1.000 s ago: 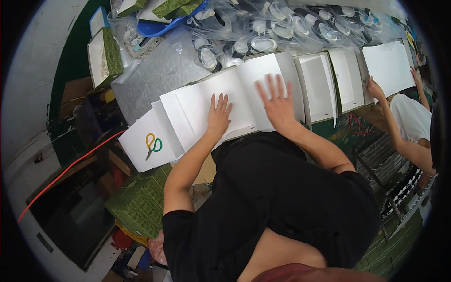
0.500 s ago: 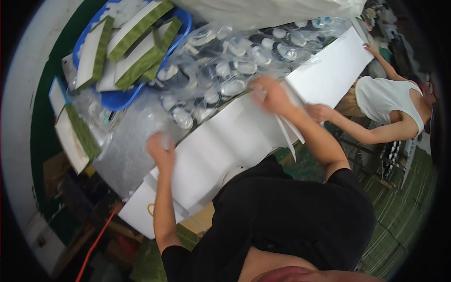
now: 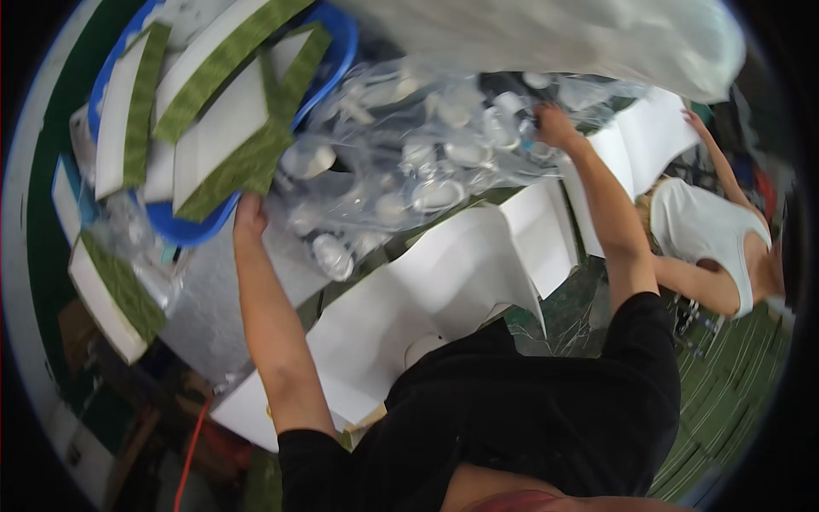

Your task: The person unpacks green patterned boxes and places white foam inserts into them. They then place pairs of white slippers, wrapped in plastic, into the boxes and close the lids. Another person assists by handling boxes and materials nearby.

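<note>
White boxes (image 3: pixel 444 290): a row of open flat ones lying nearest the body, across the table edge.
Left hand (image 3: pixel 249 215): reaching up to the blue basket (image 3: pixel 192 229), fingers resting at its lower rim (whether they grip it, I cannot tell).
Basket contents: white and green boards (image 3: pixel 213 128), stacked at angles.
Right hand (image 3: pixel 554 125): stretched farther out, fingers curled closed on the clear plastic bags (image 3: pixel 426 162) of round white parts, piled beyond the boxes.
Co-worker (image 3: pixel 708 239): at the right, in white, one arm raised over another box.
</note>
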Tool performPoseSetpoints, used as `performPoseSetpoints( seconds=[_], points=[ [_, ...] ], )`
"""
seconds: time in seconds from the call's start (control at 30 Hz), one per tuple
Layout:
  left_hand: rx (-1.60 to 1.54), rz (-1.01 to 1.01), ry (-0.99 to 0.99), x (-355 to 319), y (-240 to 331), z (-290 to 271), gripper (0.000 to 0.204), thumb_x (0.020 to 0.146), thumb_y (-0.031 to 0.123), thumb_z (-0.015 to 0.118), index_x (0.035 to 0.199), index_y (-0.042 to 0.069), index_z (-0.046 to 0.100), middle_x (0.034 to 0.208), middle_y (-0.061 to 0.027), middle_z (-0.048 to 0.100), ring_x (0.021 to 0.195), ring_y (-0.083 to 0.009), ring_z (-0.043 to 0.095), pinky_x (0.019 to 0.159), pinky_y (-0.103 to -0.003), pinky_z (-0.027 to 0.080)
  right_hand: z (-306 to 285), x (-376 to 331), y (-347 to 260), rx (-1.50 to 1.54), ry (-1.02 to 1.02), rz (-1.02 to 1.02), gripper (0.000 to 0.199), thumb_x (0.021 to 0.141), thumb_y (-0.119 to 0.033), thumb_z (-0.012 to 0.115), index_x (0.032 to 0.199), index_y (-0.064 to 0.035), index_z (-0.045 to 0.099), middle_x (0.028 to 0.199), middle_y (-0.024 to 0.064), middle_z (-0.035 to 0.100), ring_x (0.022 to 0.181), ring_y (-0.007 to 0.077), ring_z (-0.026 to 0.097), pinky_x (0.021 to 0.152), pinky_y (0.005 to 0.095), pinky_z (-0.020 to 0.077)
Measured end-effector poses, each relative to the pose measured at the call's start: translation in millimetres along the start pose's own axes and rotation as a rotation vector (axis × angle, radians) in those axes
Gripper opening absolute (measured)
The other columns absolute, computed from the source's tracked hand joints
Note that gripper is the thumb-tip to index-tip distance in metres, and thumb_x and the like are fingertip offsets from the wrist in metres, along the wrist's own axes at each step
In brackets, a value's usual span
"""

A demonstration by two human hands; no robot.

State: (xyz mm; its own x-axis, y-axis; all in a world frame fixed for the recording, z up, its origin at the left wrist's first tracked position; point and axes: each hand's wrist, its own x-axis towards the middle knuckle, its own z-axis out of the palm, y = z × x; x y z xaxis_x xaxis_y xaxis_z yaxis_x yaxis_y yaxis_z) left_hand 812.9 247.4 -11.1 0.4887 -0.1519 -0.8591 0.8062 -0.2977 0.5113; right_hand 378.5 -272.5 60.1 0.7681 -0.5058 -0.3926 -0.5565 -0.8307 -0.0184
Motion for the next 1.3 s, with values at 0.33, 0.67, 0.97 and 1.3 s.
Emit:
performPoseSetpoints(
  seconds=[0.33, 0.67, 0.97, 1.3],
  points=[
    [-0.595, 0.088, -0.234, -71.5, -29.3, -64.5, 0.035, 0.083, 0.014, 0.073, 0.117, 0.008, 0.067, 0.116, -0.0046, 0.069, 0.109, -0.0226, 0.064, 0.098, -0.038, 0.048, 9.4, 9.8, -1.3, 0.9, -0.203, 0.099, 0.081, 0.068, -0.008, 0.073, 0.14, 0.0064, 0.04, 0.121, 0.0171, 0.058, 0.113, 0.0261, 0.056, 0.101, 0.0353, 0.0428],
    [-0.01, 0.541, 0.2, -158.4, -53.7, -65.1, 0.064, 0.081, 0.005, 0.079, 0.136, 0.005, 0.047, 0.122, -0.0152, 0.062, 0.109, -0.0233, 0.061, 0.094, -0.032, 0.047, -228.2, -133.2, -116.5, 0.592, -0.054, 0.104, 0.074, 0.077, -0.021, 0.068, 0.145, -0.0065, 0.043, 0.13, 0.0208, 0.058, 0.119, 0.0297, 0.056, 0.102, 0.0372, 0.042],
    [-0.361, 0.708, 0.153, -290.5, -83.6, -77.3, 0.069, 0.074, 0.003, 0.082, 0.134, 0.003, 0.048, 0.121, -0.0129, 0.057, 0.11, -0.0234, 0.055, 0.096, -0.034, 0.045, -89.6, -287.1, -313.2, 1.106, -0.605, -0.231, 0.077, 0.083, -0.026, 0.064, 0.153, -0.0072, 0.039, 0.134, 0.02, 0.06, 0.12, 0.0301, 0.059, 0.105, 0.0388, 0.0443],
    [0.903, 1.184, 0.333, -388.6, -334.1, -24.2, 0.061, 0.08, 0.027, 0.082, 0.131, 0.006, 0.056, 0.128, -0.0234, 0.049, 0.119, -0.0427, 0.047, 0.101, -0.051, 0.039, 17.6, -337.7, -399.0, 0.315, -0.07, -0.124, 0.089, 0.083, -0.047, 0.07, 0.151, -0.0037, 0.032, 0.121, 0.0274, 0.053, 0.105, 0.0443, 0.059, 0.083, 0.0529, 0.0536]
  ],
)
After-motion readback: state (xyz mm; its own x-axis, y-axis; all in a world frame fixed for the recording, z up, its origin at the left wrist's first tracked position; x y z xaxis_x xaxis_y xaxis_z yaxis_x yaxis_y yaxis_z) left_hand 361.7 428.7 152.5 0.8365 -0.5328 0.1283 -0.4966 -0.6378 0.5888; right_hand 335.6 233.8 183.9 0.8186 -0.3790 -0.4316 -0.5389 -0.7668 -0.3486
